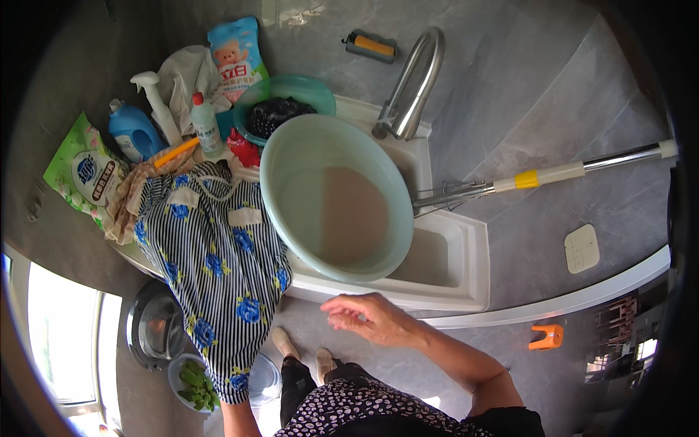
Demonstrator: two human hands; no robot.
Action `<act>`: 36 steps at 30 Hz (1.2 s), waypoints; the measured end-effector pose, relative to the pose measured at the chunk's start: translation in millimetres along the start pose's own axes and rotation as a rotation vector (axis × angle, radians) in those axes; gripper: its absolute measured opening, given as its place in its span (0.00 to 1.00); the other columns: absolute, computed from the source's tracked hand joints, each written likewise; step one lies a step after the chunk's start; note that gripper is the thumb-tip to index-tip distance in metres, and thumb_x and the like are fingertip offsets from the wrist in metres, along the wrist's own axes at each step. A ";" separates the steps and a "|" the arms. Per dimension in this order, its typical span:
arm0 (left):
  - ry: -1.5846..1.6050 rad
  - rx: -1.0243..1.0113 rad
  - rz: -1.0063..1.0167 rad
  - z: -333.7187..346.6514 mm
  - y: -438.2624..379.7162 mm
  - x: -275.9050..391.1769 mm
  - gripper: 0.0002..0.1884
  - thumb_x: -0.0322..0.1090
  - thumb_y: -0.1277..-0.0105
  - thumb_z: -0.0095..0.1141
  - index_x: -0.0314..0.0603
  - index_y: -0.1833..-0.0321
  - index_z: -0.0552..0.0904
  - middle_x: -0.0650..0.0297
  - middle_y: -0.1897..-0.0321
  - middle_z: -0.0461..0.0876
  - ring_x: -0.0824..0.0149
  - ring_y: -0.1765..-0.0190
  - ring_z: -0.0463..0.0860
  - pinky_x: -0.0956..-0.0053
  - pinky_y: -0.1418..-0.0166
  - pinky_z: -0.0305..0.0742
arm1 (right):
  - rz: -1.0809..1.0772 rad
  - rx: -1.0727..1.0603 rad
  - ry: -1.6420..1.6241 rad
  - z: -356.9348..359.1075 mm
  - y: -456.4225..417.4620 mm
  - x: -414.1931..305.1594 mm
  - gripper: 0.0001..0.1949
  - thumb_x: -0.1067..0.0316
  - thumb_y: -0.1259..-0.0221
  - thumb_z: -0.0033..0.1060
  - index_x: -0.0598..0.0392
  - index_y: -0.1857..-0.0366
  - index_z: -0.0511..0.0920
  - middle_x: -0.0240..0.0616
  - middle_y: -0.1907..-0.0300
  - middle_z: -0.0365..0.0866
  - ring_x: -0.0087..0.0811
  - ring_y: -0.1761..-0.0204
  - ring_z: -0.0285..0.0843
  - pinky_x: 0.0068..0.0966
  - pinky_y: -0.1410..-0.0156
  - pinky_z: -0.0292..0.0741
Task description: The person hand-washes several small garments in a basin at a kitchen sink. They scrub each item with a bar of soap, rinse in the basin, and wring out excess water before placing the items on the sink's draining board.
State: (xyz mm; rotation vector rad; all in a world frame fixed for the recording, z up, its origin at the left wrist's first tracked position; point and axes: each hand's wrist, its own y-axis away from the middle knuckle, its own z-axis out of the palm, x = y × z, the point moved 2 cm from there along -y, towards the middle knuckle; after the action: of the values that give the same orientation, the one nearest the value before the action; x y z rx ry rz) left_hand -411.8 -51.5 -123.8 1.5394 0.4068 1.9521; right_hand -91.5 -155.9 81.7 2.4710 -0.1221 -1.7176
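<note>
My right hand (357,317) hovers in front of the white sink's near rim, fingers loosely curled and apart, holding nothing. My left forearm (238,419) runs into the gathered cuff of a striped cloth garment (229,284) with blue roses. The left hand itself is hidden by this cloth. The garment's far end, with white patches and a white strap (210,177), lies over the counter left of the sink. A pale green plastic basin (292,218) rests tilted on the white sink (474,262), with cloudy water (355,218) inside.
Behind the basin are a teal bowl (322,95) of dark wet cloth (278,114) and a steel faucet (428,71). A mop pole (562,172) reaches over the sink's right side. Detergent bags (87,164), a spray bottle (161,109) and a blue jug (134,131) crowd the left.
</note>
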 end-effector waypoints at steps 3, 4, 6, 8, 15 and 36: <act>0.019 0.006 0.003 2.9 -4.0 9.8 0.32 0.57 0.22 0.36 0.45 0.23 0.62 0.53 0.29 0.70 0.45 0.28 0.68 0.44 0.23 0.56 | -0.163 0.182 0.085 -52.9 -30.7 -48.1 0.15 0.58 0.26 0.57 0.58 0.48 0.78 0.40 0.60 0.85 0.26 0.61 0.83 0.26 0.55 0.79; 0.011 -0.022 0.001 10.9 -10.7 12.9 0.32 0.57 0.22 0.37 0.45 0.23 0.62 0.53 0.29 0.70 0.46 0.28 0.68 0.44 0.23 0.56 | -0.163 0.272 0.088 -71.4 -38.0 -58.9 0.14 0.59 0.26 0.57 0.58 0.47 0.78 0.40 0.60 0.86 0.25 0.61 0.83 0.26 0.55 0.79; 0.022 -0.020 0.008 11.3 -14.4 20.2 0.32 0.57 0.22 0.37 0.45 0.23 0.63 0.53 0.29 0.70 0.46 0.28 0.68 0.44 0.23 0.57 | -0.231 0.415 0.177 -105.8 -72.7 -76.1 0.14 0.59 0.27 0.57 0.58 0.47 0.78 0.42 0.59 0.86 0.27 0.59 0.83 0.27 0.53 0.79; 0.038 -0.011 0.021 8.1 -15.7 29.3 0.32 0.57 0.22 0.37 0.45 0.23 0.63 0.53 0.29 0.70 0.46 0.28 0.68 0.44 0.23 0.57 | -0.289 0.583 0.358 -138.3 -116.8 -88.1 0.15 0.59 0.29 0.58 0.59 0.47 0.78 0.45 0.57 0.86 0.32 0.56 0.84 0.30 0.50 0.79; 0.064 -0.103 0.117 11.0 -42.5 90.4 0.31 0.56 0.22 0.38 0.46 0.23 0.63 0.54 0.29 0.71 0.47 0.28 0.69 0.45 0.23 0.57 | -0.151 0.967 1.098 -302.6 -268.7 -80.5 0.26 0.47 0.33 0.58 0.58 0.42 0.76 0.55 0.41 0.78 0.52 0.37 0.75 0.46 0.34 0.72; 0.548 -0.563 0.240 148.6 -94.0 218.2 0.29 0.55 0.23 0.41 0.48 0.24 0.65 0.57 0.31 0.72 0.50 0.29 0.70 0.47 0.23 0.59 | 0.286 0.437 0.980 -498.0 -381.5 -25.7 0.28 0.39 0.29 0.53 0.57 0.45 0.77 0.40 0.51 0.81 0.34 0.51 0.76 0.31 0.42 0.71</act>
State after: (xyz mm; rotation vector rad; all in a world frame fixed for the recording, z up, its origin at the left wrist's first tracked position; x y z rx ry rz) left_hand -274.2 138.8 29.1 0.7151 -0.1243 2.3972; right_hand 363.3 254.7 218.6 3.0790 -0.7426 -0.2721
